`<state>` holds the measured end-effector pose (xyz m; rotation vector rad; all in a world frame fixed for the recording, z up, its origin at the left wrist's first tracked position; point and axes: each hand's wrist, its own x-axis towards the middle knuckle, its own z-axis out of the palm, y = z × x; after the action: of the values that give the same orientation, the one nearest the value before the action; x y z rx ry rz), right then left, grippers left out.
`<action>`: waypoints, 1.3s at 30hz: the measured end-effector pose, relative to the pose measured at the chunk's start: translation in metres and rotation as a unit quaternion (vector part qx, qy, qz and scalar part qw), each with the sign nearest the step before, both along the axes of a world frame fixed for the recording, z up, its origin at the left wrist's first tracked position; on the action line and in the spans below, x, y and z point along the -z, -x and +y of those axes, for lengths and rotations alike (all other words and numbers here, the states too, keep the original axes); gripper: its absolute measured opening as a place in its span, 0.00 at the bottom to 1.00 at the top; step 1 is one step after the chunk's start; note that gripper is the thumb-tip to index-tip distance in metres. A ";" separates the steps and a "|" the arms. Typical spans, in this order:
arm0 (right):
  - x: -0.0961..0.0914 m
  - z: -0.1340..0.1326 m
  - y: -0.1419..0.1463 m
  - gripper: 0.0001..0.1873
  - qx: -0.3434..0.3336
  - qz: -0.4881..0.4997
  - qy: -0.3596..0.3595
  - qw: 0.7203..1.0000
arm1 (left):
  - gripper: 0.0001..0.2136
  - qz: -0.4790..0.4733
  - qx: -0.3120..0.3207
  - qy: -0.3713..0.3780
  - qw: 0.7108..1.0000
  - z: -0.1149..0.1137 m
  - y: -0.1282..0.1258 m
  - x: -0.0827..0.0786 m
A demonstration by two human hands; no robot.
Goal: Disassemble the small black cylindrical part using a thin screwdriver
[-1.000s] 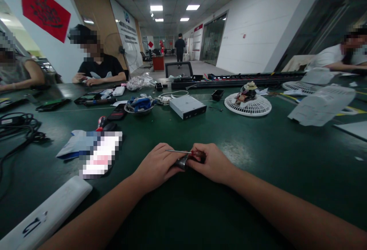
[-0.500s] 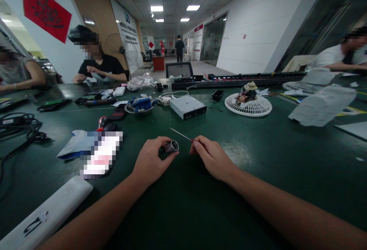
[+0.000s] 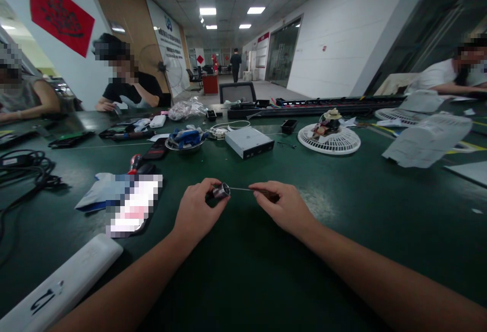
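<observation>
Partly hidden, metal cylinder (image 3: 221, 191) in left hand (image 3: 198, 207), screwdriver (image 3: 247, 189) in right hand (image 3: 283, 205)

- A bare left hand (image 3: 200, 207), slender, with smooth fingers
- A bare right hand (image 3: 283, 205), of matching shape
- A bare left forearm (image 3: 122, 281), slim
- A bare right forearm (image 3: 380, 271), slim

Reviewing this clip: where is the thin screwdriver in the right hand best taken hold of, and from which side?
Take the thin screwdriver by its dark handle, coming from the near side and above, as the right hand does. The handle looks thicker, and it sits clear of the metal cylinder in the left hand. The long bare shaft looks too slender for fingers.
</observation>
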<state>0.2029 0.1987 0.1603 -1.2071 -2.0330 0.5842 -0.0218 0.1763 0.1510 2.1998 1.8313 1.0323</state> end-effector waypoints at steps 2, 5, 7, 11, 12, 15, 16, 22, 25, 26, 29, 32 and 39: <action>-0.001 -0.001 0.000 0.14 0.009 -0.011 -0.013 1.000 | 0.13 0.011 0.009 -0.010 1.000 0.001 0.001 0.001; -0.004 -0.003 -0.001 0.14 -0.004 -0.022 -0.019 1.000 | 0.11 0.032 0.023 -0.027 0.999 0.001 0.001 0.002; -0.006 -0.004 -0.002 0.14 -0.035 -0.024 -0.014 0.999 | 0.11 0.042 0.029 -0.034 0.998 0.002 0.002 0.003; -0.006 -0.004 -0.003 0.13 -0.068 0.000 -0.012 0.998 | 0.12 0.053 0.044 -0.035 0.997 0.002 0.002 0.004; -0.005 -0.004 -0.003 0.13 -0.065 0.010 -0.010 0.998 | 0.12 0.052 0.045 -0.035 0.997 0.002 0.002 0.003; -0.004 -0.004 -0.002 0.14 -0.037 0.030 0.001 0.999 | 0.12 0.040 0.042 -0.026 0.998 0.002 0.002 0.002; -0.004 -0.004 -0.002 0.14 -0.026 0.031 0.004 0.999 | 0.11 0.036 0.041 -0.022 0.998 0.002 0.002 0.001; -0.008 -0.006 -0.003 0.11 -0.046 0.031 0.038 0.998 | 0.11 0.048 0.048 -0.019 0.998 0.001 0.000 0.002; -0.007 -0.005 -0.002 0.12 -0.051 0.054 0.050 0.996 | 0.11 0.049 0.048 -0.025 0.997 0.001 0.000 0.001; -0.006 -0.004 -0.001 0.12 -0.044 0.059 0.046 0.996 | 0.12 0.043 0.043 -0.023 0.998 0.002 0.001 0.001; -0.003 -0.004 0.000 0.13 -0.024 0.059 0.037 0.997 | 0.12 0.020 0.027 -0.010 0.999 0.003 0.002 0.001; -0.002 -0.004 -0.001 0.12 -0.028 0.048 0.041 0.998 | 0.12 0.023 0.032 -0.007 0.999 0.003 0.002 0.002; -0.006 -0.004 -0.001 0.13 -0.034 0.043 0.013 0.998 | 0.12 0.041 0.053 -0.026 0.997 0.002 0.001 0.003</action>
<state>0.2043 0.1945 0.1667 -1.1131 -2.0064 0.6864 -0.0225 0.1782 0.1481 2.3759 1.7161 0.9946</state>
